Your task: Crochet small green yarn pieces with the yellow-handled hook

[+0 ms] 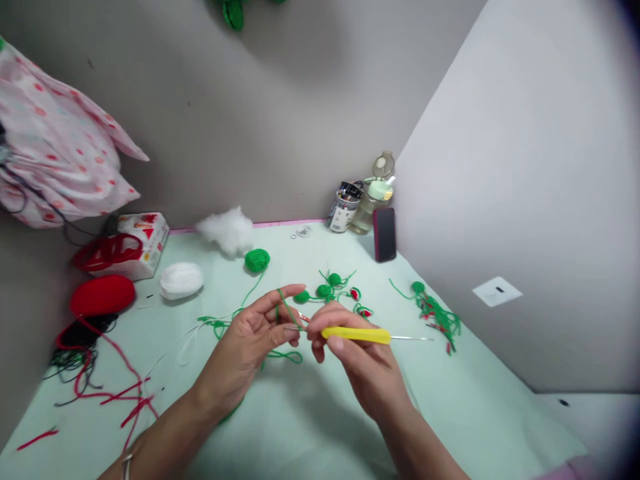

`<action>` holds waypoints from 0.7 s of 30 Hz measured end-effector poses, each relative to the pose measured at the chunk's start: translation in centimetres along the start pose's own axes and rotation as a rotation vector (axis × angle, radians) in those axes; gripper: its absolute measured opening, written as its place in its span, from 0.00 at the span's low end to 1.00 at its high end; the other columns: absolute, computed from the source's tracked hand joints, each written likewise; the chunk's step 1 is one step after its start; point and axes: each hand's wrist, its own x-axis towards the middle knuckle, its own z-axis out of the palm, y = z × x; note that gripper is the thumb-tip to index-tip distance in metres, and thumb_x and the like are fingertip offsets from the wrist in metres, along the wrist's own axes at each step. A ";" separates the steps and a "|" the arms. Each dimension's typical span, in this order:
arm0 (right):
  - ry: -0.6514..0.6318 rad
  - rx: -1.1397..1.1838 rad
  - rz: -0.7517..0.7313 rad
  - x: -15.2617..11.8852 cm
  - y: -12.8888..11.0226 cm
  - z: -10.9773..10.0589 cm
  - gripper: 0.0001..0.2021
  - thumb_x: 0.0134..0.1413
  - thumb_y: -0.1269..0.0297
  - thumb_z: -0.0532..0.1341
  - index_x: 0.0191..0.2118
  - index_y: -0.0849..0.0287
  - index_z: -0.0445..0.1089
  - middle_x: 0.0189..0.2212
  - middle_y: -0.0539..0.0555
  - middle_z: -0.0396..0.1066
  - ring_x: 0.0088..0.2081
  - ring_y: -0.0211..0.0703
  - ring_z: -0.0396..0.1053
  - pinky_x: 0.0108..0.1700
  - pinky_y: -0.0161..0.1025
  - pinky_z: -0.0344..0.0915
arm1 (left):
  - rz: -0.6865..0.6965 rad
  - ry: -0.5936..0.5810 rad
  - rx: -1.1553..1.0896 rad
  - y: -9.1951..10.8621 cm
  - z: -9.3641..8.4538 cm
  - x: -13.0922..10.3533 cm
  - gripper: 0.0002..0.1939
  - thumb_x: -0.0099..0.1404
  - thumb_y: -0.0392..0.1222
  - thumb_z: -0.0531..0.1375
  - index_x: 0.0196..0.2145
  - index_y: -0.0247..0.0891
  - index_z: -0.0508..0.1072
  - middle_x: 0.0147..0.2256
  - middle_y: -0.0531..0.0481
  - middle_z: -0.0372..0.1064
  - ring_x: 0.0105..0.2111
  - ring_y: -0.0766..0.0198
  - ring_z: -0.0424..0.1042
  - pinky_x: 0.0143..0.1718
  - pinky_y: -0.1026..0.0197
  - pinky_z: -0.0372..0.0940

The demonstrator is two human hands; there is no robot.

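My right hand (pixel 363 360) is closed round a crochet hook with a yellow handle (pixel 356 335), its thin metal end pointing out to the right. The hook's other end meets green yarn (pixel 286 308) at my left fingertips. With thumb and fingers pinched, my left hand (pixel 255 327) holds that yarn, which is looped over the raised index finger. Any small stitched piece between the fingers is too hidden to make out. Loose green yarn (pixel 285 357) hangs below the left hand. Behind it lies a green yarn ball (pixel 257 261), a strand trailing towards me.
Small green crocheted balls (pixel 325 291) and red-green pieces lie beyond my hands. Green yarn scraps (pixel 440 313) are at right. Red yarn (pixel 103 295), white yarn (pixel 181 281) and a tissue box (pixel 150 243) stand left. Stuffing (pixel 227 230), a bottle (pixel 369 207) and a phone (pixel 385 235) are behind.
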 end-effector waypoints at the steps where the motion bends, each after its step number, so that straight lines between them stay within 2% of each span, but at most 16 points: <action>1: 0.007 -0.030 -0.009 0.0 0.1 0.1 0.09 0.66 0.57 0.66 0.46 0.51 0.82 0.39 0.53 0.72 0.35 0.42 0.70 0.40 0.41 0.68 | -0.005 0.027 0.002 0.0 0.1 0.0 0.22 0.61 0.40 0.75 0.53 0.47 0.83 0.33 0.54 0.76 0.33 0.65 0.72 0.41 0.62 0.68; 6: 0.037 -0.049 0.008 0.2 0.5 0.2 0.10 0.66 0.56 0.66 0.47 0.51 0.82 0.39 0.52 0.72 0.34 0.40 0.69 0.39 0.40 0.67 | -0.057 0.109 0.030 -0.2 0.2 0.3 0.23 0.61 0.41 0.74 0.54 0.47 0.82 0.34 0.55 0.76 0.32 0.66 0.71 0.42 0.65 0.69; 12: 0.042 -0.077 -0.006 0.5 0.4 0.0 0.09 0.66 0.57 0.66 0.45 0.50 0.83 0.40 0.52 0.73 0.34 0.39 0.68 0.40 0.41 0.67 | -0.062 0.132 0.054 -0.6 0.1 0.5 0.26 0.61 0.43 0.75 0.57 0.47 0.80 0.33 0.55 0.76 0.33 0.65 0.71 0.40 0.66 0.69; 21: 0.028 -0.104 -0.013 0.4 0.4 -0.1 0.10 0.66 0.54 0.66 0.45 0.49 0.84 0.40 0.53 0.73 0.35 0.41 0.69 0.38 0.40 0.67 | -0.060 0.140 0.044 -0.4 0.1 0.4 0.25 0.59 0.44 0.76 0.55 0.48 0.82 0.31 0.56 0.75 0.32 0.66 0.71 0.39 0.68 0.68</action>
